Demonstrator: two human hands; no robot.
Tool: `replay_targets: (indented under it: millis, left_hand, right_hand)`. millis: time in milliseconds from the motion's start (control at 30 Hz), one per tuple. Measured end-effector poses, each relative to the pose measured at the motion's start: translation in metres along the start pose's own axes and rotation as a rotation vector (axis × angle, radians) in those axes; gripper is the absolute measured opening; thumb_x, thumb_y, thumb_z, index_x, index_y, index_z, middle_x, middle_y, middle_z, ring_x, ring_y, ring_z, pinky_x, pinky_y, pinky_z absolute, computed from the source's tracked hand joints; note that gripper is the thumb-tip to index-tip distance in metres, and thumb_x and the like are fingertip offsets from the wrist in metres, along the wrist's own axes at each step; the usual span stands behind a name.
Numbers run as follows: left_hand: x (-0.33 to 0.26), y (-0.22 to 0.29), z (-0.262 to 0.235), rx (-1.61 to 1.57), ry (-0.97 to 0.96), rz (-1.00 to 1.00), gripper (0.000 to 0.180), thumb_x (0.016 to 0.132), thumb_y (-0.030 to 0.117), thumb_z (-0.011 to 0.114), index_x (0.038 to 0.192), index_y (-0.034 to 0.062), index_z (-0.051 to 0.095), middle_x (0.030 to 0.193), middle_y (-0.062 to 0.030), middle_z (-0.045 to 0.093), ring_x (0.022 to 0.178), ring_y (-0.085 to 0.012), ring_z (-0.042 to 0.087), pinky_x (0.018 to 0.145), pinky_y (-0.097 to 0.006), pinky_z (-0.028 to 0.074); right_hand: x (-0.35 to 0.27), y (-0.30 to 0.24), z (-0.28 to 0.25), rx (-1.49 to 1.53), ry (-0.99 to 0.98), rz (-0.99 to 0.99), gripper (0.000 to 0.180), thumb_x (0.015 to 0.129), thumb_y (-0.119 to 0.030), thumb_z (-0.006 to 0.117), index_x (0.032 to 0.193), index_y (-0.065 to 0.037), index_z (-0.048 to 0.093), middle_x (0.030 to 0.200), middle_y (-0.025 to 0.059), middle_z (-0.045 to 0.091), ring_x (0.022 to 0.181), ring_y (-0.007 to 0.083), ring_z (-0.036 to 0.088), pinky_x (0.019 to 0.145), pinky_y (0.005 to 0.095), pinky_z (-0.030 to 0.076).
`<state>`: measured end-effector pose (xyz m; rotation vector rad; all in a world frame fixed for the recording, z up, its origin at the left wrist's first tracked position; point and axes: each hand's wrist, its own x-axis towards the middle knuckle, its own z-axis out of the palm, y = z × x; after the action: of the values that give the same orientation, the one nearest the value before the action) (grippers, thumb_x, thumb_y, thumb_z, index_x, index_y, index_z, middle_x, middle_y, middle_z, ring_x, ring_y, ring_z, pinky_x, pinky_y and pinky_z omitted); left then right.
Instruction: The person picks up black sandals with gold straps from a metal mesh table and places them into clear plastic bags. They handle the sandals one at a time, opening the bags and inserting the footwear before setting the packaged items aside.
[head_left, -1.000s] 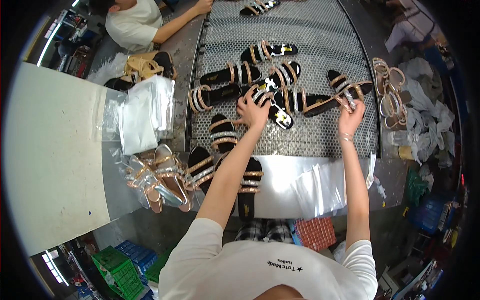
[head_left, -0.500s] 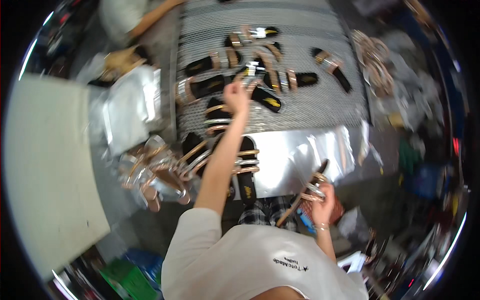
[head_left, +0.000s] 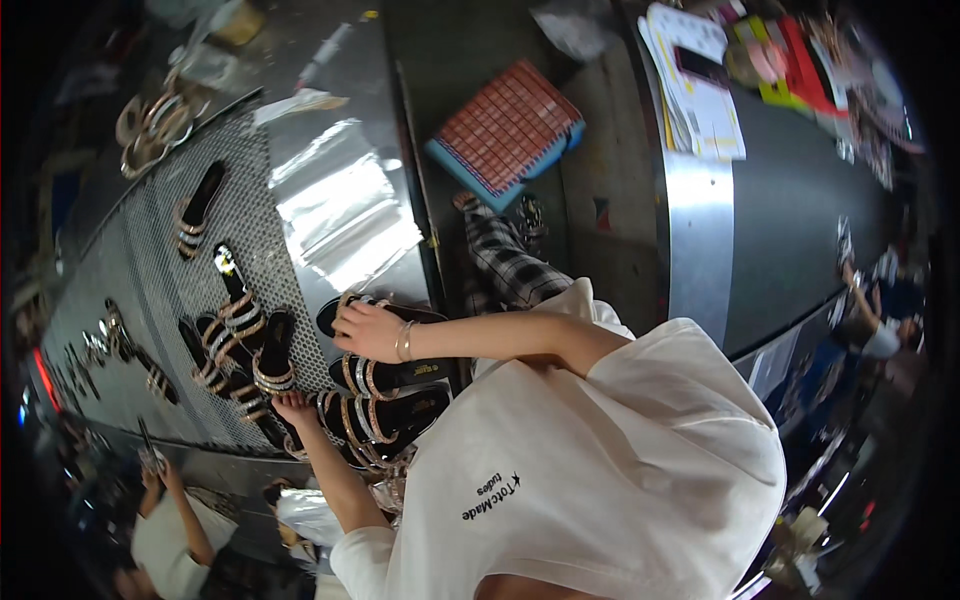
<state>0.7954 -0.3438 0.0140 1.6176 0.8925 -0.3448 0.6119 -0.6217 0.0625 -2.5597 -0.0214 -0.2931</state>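
My left hand (head_left: 294, 408) is closed at the banded straps of a black strappy sandal (head_left: 277, 345) at the mesh belt's edge; its fingertips are partly hidden. My right hand (head_left: 368, 330), with bracelets at its wrist, curls over the straps of another black sandal (head_left: 425, 316) at the table's near edge. Beside that one lie more sandals with rose-gold and silver straps, among them one sandal (head_left: 405, 374) just below my right hand and another sandal (head_left: 412, 412) nearer my left forearm.
Several sandals (head_left: 235, 325) lie on the mesh conveyor belt (head_left: 160, 240). Clear plastic sheeting (head_left: 345, 205) covers the metal table beside it. A red woven stool top (head_left: 510, 125) stands near my legs. Another person's hands (head_left: 165, 470) hold a sandal at the lower left. Papers (head_left: 695, 90) lie on another table.
The view has swung to the right. My right hand has brought its sandal from beside my body to the row at the table's edge. My left hand has drawn back from the belt's middle.
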Motion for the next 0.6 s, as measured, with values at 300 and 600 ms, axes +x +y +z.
replay_targets:
  millis: [300, 600]
  left_hand:
    - [0.021, -0.018, -0.011, 0.127, -0.050, 0.034, 0.040, 0.084, 0.052, 0.041, 0.068, 0.0158, 0.040, 0.056, 0.0020, 0.036, 0.052, -0.0155, 0.032, 0.055, -0.034, 0.032]
    - [0.005, -0.014, -0.017, 0.209, -0.111, -0.009, 0.041, 0.088, 0.047, 0.045, 0.061, 0.0167, 0.039, 0.058, 0.0019, 0.042, 0.059, -0.0160, 0.038, 0.067, -0.033, 0.034]
  right_hand:
    - [-0.111, 0.045, -0.064, 0.255, 0.269, 0.314, 0.029, 0.066, -0.012, 0.060, 0.094, -0.008, 0.059, 0.100, 0.0055, 0.055, 0.099, 0.0236, 0.049, 0.089, 0.0365, 0.037]
    - [-0.316, 0.160, -0.060, -0.060, -0.050, 1.033, 0.033, 0.066, -0.011, 0.063, 0.099, -0.011, 0.060, 0.100, 0.0084, 0.056, 0.099, 0.0269, 0.050, 0.083, 0.0392, 0.041]
